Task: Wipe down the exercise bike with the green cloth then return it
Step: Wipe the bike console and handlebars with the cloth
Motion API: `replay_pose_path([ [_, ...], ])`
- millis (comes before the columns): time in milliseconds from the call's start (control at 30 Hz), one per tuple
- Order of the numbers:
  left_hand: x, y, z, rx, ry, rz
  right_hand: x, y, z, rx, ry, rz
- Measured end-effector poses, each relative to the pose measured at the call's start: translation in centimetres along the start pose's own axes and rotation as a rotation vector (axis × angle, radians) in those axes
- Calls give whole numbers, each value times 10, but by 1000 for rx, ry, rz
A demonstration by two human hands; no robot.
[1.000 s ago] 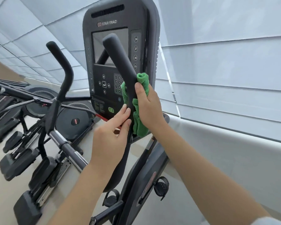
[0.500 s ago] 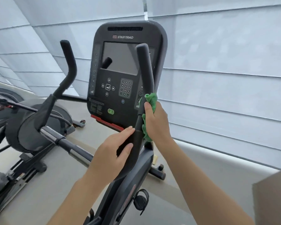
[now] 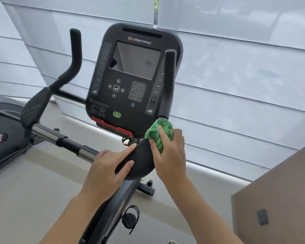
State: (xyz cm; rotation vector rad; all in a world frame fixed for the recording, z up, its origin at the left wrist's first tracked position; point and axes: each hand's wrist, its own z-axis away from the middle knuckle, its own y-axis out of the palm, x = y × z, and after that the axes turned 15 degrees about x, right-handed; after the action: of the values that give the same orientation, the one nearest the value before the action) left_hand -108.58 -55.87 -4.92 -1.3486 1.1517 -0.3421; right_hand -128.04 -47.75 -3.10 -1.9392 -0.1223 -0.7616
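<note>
Gym floor: Star Trac exercise bike (image 3: 130, 88) with console up front, second cardio machine (image 3: 2, 136) just left, pale blinds (image 3: 236, 76) covering windows behind.

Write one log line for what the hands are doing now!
phase: wiping | right hand: holds green cloth on right handlebar | left hand: steadies the bar

The right hand (image 3: 171, 152) slid the bunched green cloth (image 3: 159, 133) down the right handlebar (image 3: 168, 81) to its padded bend, where the left hand (image 3: 107, 171) followed lower.
</note>
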Motion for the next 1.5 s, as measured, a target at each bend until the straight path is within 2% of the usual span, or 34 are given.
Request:
replay_pose_path([
  [100, 21, 1, 13, -60, 16, -29, 2, 0, 9, -8, -21, 69],
  [200, 35, 0, 16, -25, 55, 13, 6, 0, 24, 8, -85, 208],
  [400, 41, 1, 14, -42, 80, 73, 20, 1, 46, 46, -296, 437],
  [533, 42, 3, 15, -67, 95, 102, 14, -2, 31, 73, -516, 442],
  [633, 43, 4, 14, -66, 95, 109, 4, -16, -11, 110, -685, 334],
  [733, 42, 6, 15, -80, 85, 119, 9, -25, -45, 166, -767, 311],
  [867, 38, 6, 14, -100, 58, 135, 16, -28, -77, 170, -698, 441],
  [1000, 33, 3, 15, -99, 40, 146, 25, -47, -115, 51, -541, 423],
  [1067, 31, 2, 14, -103, 33, 154, 31, -46, -116, 158, -474, 435],
  [1133, 33, 1, 14, -92, 28, 177, 36, -31, -106, 341, -408, 611],
  [1200, 34, 1, 15, -83, 30, 199, 41, -22, -99, 441, -356, 750],
  [1300, 30, -1, 16, -77, 31, 230, 49, -20, -92, 500, -374, 807],
  [1500, 26, -5, 16, -119, -46, 411, 61, -3, -46, 420, -491, 796],
])
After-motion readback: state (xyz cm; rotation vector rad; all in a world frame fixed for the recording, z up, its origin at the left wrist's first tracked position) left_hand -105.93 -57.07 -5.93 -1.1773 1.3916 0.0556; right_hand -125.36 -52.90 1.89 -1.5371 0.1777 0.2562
